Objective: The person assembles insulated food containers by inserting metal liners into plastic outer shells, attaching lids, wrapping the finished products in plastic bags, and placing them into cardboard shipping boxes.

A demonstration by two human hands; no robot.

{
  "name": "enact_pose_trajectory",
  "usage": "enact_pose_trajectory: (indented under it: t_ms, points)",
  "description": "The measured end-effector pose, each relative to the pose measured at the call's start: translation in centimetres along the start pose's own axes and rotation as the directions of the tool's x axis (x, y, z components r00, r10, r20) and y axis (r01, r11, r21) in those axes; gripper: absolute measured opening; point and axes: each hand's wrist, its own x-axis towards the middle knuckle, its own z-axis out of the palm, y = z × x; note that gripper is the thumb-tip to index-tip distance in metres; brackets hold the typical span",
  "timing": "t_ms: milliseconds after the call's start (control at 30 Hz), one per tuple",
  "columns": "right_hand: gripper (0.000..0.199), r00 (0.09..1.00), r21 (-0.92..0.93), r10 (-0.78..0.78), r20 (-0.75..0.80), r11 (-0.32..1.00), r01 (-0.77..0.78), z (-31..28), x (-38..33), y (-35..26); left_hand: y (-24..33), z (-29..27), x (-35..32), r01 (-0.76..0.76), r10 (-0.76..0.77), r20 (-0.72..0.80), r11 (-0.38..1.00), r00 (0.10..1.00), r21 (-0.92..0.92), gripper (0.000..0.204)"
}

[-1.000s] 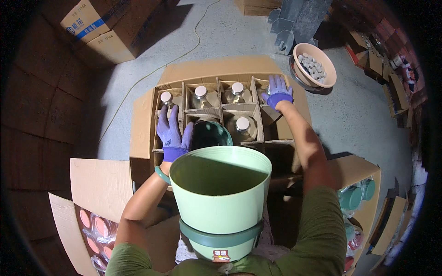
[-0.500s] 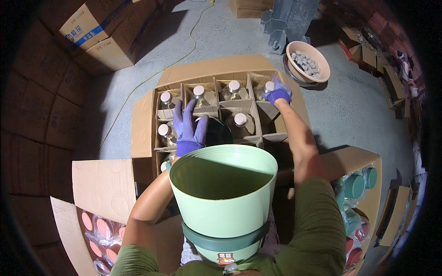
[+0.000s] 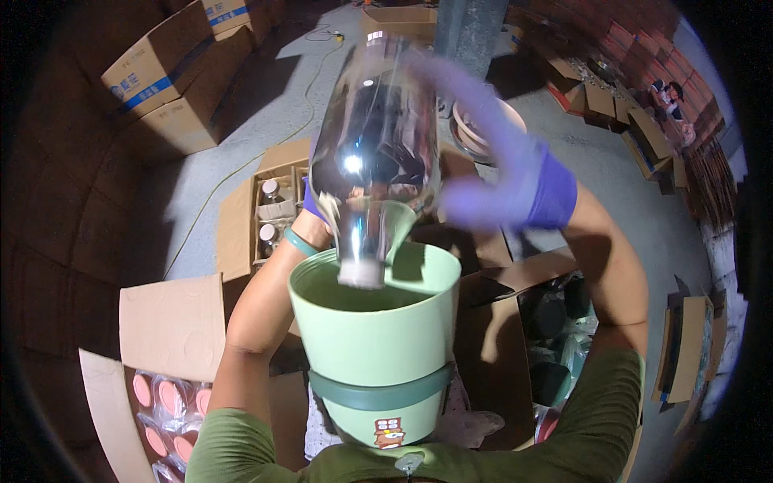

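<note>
A mirror-bright glass flask liner (image 3: 374, 137) hangs upside down in front of me. Its pale-capped neck overlaps the mouth of a light green flask casing (image 3: 378, 342) with a dark green band, standing close against my body. Mostly hidden behind the liner, my left hand (image 3: 312, 201) in a purple glove appears to grip it; its fingers do not show. My right hand (image 3: 507, 169), also purple-gloved and smeared by motion, is spread beside the liner's right side, thumb and fingers apart. Whether its fingertips touch the glass I cannot tell.
Behind my left arm, a divided carton (image 3: 235, 233) holds white-capped liners (image 3: 270, 233). Pink-lidded wrapped items (image 3: 173, 398) fill a carton at left; green ones (image 3: 555, 378) fill another at right. A basin (image 3: 515, 121), a metal pillar (image 3: 471, 48) and stacked cartons (image 3: 165, 88) stand farther off.
A flask liner has come up out of the divided carton and now points neck-down at the green casing. Both hands have left the carton; the right one swung nearer and to the right.
</note>
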Motion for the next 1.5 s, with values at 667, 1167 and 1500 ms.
enact_pose_trajectory:
  t_ms: [667, 1167, 1500]
  points:
    - [0.103, 0.743, 0.129, 0.098, 0.662, 0.962, -0.242, 1.5, -1.6, -5.6, -0.2, 10.1, -12.2, -0.204, 0.171, 0.118, 0.904, 0.978, 0.377, 0.082]
    - [0.054, 0.198, -0.142, 0.212, 0.957, 0.938, -0.317, 3.8, 4.6, -7.0, -2.4, -13.6, -14.1, 0.809, -0.066, -0.807, 0.008, 0.587, 0.588, 0.065]
    - [0.045, 0.777, -0.051, 0.469, 0.419, 0.867, -0.496, 5.2, 4.1, -2.1, 1.3, -4.0, -13.7, -0.185, 0.356, -0.343, 0.878, 0.869, 0.442, 0.08]
